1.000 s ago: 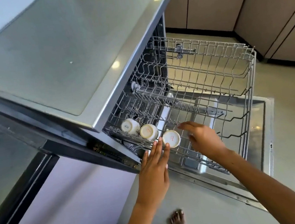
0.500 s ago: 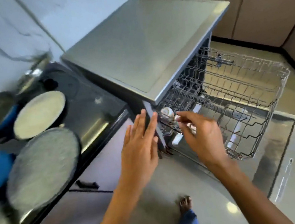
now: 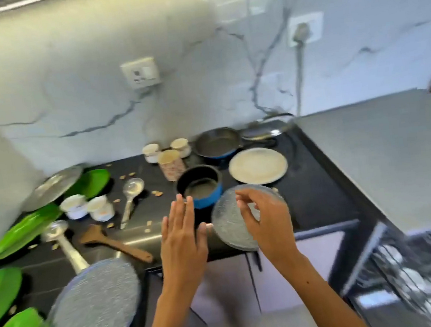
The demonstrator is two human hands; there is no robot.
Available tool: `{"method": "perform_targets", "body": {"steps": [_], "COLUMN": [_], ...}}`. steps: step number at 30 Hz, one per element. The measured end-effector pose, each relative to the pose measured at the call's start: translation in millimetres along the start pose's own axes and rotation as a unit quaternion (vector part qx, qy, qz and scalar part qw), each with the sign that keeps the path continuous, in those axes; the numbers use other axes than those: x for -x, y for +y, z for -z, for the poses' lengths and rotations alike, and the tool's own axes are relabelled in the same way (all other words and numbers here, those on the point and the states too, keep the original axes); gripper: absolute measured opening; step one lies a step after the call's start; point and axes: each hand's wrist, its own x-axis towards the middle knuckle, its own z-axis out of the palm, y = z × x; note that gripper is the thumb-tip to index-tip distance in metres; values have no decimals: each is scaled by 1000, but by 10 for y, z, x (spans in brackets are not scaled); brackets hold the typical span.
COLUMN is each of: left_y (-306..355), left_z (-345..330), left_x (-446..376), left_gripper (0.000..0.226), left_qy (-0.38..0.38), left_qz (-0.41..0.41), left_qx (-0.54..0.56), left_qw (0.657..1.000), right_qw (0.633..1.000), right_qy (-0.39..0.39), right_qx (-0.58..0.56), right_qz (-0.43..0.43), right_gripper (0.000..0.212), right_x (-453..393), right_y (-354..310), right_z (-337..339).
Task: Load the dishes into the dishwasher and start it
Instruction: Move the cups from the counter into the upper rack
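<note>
1. The dishes lie spread over the black desk (image 3: 320,194), beside the dishwasher (image 3: 386,160), whose grey top fills the right of the view.
2. Nearest the hands sit a blue saucepan (image 3: 201,186) and a grey textured plate (image 3: 232,226) that overhangs the desk's front edge.
3. The left hand (image 3: 182,237) hovers in front of the saucepan with fingers straight and together, holding nothing.
4. The right hand (image 3: 266,216) hangs over the grey textured plate, fingers loosely bent (whether they touch the plate cannot be told), gripping nothing.
5. Behind the saucepan stand a patterned cup (image 3: 170,164) and two small white cups (image 3: 152,152) near the wall; to their right are a blue frying pan (image 3: 217,143) and a cream plate (image 3: 258,169).
6. Further left lie a steel ladle (image 3: 131,197), a wooden spatula (image 3: 110,242), a second ladle (image 3: 65,245) and two small white bowls (image 3: 75,206) side by side.
7. Green plates (image 3: 23,231) are stacked along the left edge, with a steel plate (image 3: 53,186) tilted over the rear ones and a large grey textured plate (image 3: 92,314) at the front corner.
8. Scraps of food are scattered over the desk among the utensils.
9. At the lower right the dishwasher's wire rack (image 3: 420,274) shows, blurred, with white crockery in it.
10. A wall socket (image 3: 141,72) sits on the marble wall, and a plug (image 3: 301,32) with its cord hangs from another further right.
</note>
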Motion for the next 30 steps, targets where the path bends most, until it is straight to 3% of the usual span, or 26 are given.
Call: {"method": "perform_targets", "body": {"steps": [8, 15, 18, 22, 26, 30], "left_y": [-1154, -2100, -2418, -2743, -2986, -3160], "left_z": [87, -268, -519, -829, -1149, -1416], "left_x": [-801, -1880, -2322, -2836, -3301, -3683], "left_gripper": [55, 51, 46, 59, 58, 55], "left_qy": [42, -18, -28, -75, -148, -187], "left_qz": [80, 88, 61, 54, 39, -2], "left_qx": [-72, -134, -147, -152, -154, -218], "left_qw": [993, 987, 987, 984, 976, 958], "right_qw": [994, 994, 993, 993, 992, 992], "right_qy": [-79, -99, -96, -95, -99, -101], "right_qx": [-8, 16, 45, 69, 73, 75], "right_qz": [73, 53, 44, 28, 17, 25], "right_gripper": [14, 14, 14, 13, 16, 15], "right_x": [-1024, -1852, -2107, -2301, -2341, -2361], "right_y": [-215, -176, -66, 74, 189, 294], "right_z": [-1518, -2519, -2781, -3002, -3098, -3140]}}
